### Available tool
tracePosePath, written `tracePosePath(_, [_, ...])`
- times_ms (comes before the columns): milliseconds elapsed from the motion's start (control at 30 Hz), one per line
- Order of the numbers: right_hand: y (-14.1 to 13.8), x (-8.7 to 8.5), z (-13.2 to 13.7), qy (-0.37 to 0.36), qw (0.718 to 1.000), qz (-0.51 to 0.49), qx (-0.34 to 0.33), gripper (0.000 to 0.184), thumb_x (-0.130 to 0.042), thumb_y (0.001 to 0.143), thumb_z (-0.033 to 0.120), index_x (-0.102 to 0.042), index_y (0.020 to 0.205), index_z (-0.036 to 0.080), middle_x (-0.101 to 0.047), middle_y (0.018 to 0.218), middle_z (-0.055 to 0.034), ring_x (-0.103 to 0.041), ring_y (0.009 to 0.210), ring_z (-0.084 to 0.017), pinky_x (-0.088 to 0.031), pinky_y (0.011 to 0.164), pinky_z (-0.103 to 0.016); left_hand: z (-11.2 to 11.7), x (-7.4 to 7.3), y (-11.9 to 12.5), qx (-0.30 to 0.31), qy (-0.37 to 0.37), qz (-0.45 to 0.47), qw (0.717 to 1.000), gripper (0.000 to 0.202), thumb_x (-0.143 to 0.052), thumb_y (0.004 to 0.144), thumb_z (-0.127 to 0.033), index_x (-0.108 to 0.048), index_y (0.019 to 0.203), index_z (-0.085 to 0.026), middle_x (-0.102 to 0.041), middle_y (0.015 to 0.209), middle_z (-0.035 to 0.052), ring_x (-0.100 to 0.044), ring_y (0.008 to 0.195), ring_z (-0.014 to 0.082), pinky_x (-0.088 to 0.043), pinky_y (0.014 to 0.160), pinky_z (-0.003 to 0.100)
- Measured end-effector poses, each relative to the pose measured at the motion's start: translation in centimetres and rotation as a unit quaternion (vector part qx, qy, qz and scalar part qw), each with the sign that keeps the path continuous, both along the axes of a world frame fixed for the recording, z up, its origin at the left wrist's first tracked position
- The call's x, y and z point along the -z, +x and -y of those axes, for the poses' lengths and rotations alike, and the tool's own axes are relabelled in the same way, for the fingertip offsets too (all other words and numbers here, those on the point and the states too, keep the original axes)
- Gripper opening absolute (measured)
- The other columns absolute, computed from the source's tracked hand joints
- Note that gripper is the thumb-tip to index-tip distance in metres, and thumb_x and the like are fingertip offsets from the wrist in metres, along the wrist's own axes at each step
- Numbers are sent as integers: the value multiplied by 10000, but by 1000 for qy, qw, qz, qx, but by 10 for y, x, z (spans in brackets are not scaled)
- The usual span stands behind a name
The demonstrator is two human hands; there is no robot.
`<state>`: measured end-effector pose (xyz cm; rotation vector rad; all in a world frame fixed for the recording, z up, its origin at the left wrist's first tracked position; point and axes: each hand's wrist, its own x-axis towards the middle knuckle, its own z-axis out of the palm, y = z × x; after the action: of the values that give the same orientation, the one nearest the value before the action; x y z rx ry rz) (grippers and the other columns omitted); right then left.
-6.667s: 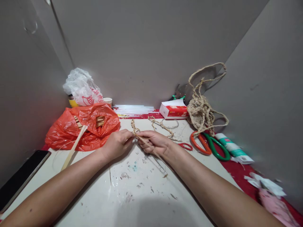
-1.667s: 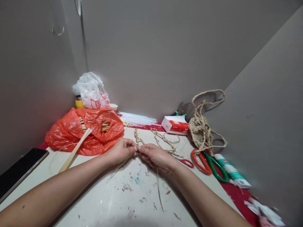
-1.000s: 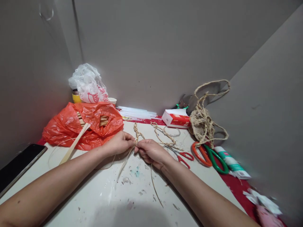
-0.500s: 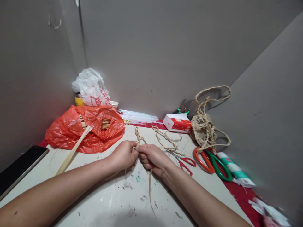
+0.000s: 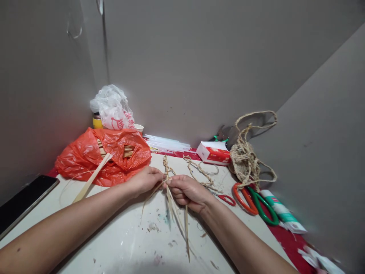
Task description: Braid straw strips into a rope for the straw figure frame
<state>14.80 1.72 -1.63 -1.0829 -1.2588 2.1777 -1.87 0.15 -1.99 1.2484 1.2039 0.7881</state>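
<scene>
Dim grey wall (image 5: 185, 68) | pale tabletop (image 5: 142, 247) brighter — small glare streaks | strands (image 5: 170, 201) slightly blurred — edges stretched

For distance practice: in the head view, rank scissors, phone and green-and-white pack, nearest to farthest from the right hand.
1. Scissors, right of the right hand.
2. Green-and-white pack, farther right.
3. Phone, far left.

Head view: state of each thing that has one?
Left hand: pinching braid
Right hand: gripping strands
Strands: ends hanging loose
Red bag: open, strips showing
Phone: flat, screen dark
Red-handled scissors: partly hidden, blades unclear
Rope bundle: tangled, heaped
White cup: upright, partly hidden
</scene>
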Motion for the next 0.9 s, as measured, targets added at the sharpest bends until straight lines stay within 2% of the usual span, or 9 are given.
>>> tracePosePath(100, [2,0,-1,11,1000,3,-25,221,-656,682,303,-513,666,135,-253,419,124,-108,357,-5,-56,339,-165,3,5,6,30,-56,39,997,209,-490,722,-343,-533,650,-152,-470,523,-34,-302,403,53,-204,422,200])
tracePosePath(200, [4,-1,-1,36,998,27,-39,233,-653,682,330,-526,660,135,-275,412,119,-128,343,-10,-69,333,-175,4,6,6,22,12,-29,999,218,-507,715,-332,-541,612,-144,-403,487,-52,-266,429,56,-181,436,208])
tracePosePath(267, [5,-2,-2,71,995,59,-49,222,-636,688,334,-543,664,134,-278,397,116,-138,335,-19,-81,329,-188,3,6,4,20,50,-84,995,213,-507,714,-327,-560,620,-144,-441,509,-44,-313,464,67,-219,461,207])
tracePosePath(367, [5,0,-2,137,981,123,-53,206,-611,695,326,-535,645,142,-303,397,105,-170,341,-31,-99,342,-204,2,5,2,20,65,-129,989,196,-485,715,-304,-569,617,-156,-505,555,-32,-373,505,82,-256,490,207])
tracePosePath(500, [6,3,-2,234,948,208,-62,221,-555,729,319,-474,602,157,-327,455,81,-224,403,-46,-145,392,-208,2,6,4,21,53,-135,989,193,-501,701,-302,-502,560,-171,-448,524,-43,-344,494,83,-225,474,211])
tracePosePath(633, [5,-1,0,341,892,286,-79,202,-487,747,262,-433,581,160,-337,505,57,-280,475,-66,-206,437,-208,3,5,5,27,24,-116,993,225,-527,701,-335,-466,555,-175,-379,484,-59,-287,441,67,-186,447,212])
tracePosePath(700, [5,-3,1,369,874,305,-84,188,-455,752,242,-429,585,161,-341,520,49,-295,496,-74,-221,448,-209,3,5,5,42,-13,-93,995,233,-528,707,-364,-468,578,-180,-349,459,-70,-239,392,57,-149,420,218])
tracePosePath(800, [3,-4,3,390,863,308,-92,187,-425,765,238,-435,595,162,-353,539,42,-309,517,-81,-241,462,-207,3,4,5,61,-60,-58,995,223,-539,703,-379,-463,612,-190,-306,433,-87,-183,342,51,-88,388,226])
tracePosePath(900, [3,-3,5,415,847,318,-94,192,-420,771,233,-449,597,159,-390,553,32,-342,536,-87,-250,476,-206,4,4,8,40,-58,-52,996,185,-542,693,-320,-466,597,-182,-296,415,-91,-183,335,44,-92,379,218])
